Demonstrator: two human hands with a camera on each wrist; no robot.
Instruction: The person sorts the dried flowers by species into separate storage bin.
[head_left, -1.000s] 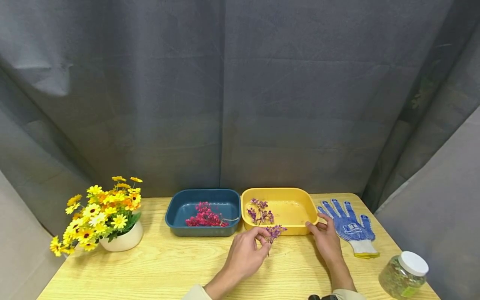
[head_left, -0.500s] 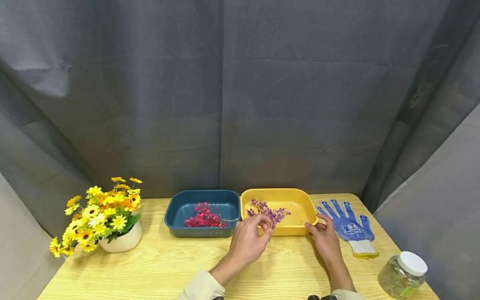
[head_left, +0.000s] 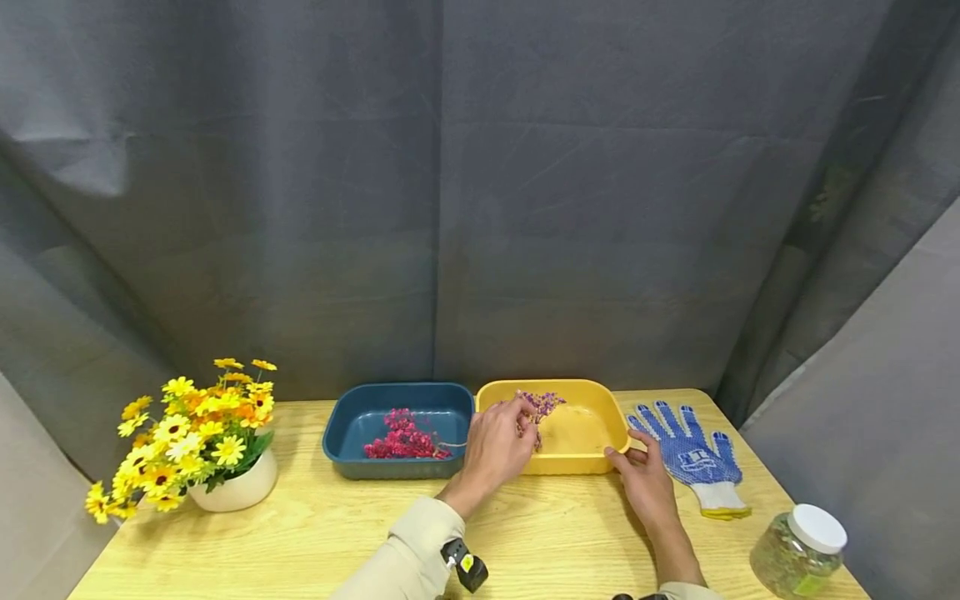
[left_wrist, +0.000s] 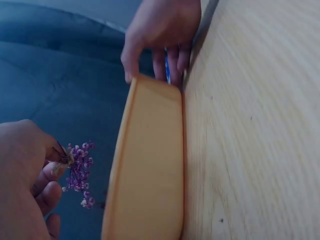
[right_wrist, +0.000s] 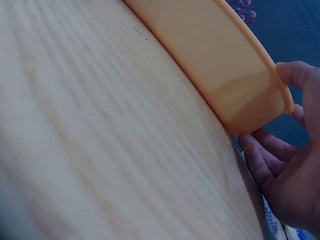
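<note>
A small sprig of purple dried flowers (head_left: pixel 545 403) is pinched by its stem in my left hand (head_left: pixel 495 447), over the left half of the yellow tray (head_left: pixel 581 463). The left wrist view shows the purple sprig (left_wrist: pixel 80 172) hanging from the fingertips, beyond the tray's near wall (left_wrist: pixel 150 160). With thumb on the rim and fingers around the outside, my right hand (head_left: pixel 648 482) grips the tray's near right corner; the right wrist view shows this hand (right_wrist: pixel 295 155) closely. Any other purple flowers in the tray are mostly hidden by my left hand.
Left of the yellow tray stands a dark blue tray (head_left: pixel 397 469) holding red dried flowers (head_left: pixel 405 437). A blue-and-white glove (head_left: pixel 693 454) lies on the right, near a white-lidded jar (head_left: pixel 798 550). Yellow flowers in a white pot (head_left: pixel 238 483) stand at the left.
My left hand has moved forward from in front of the yellow tray to over it, carrying the purple sprig. The right hand keeps its hold on the corner.
</note>
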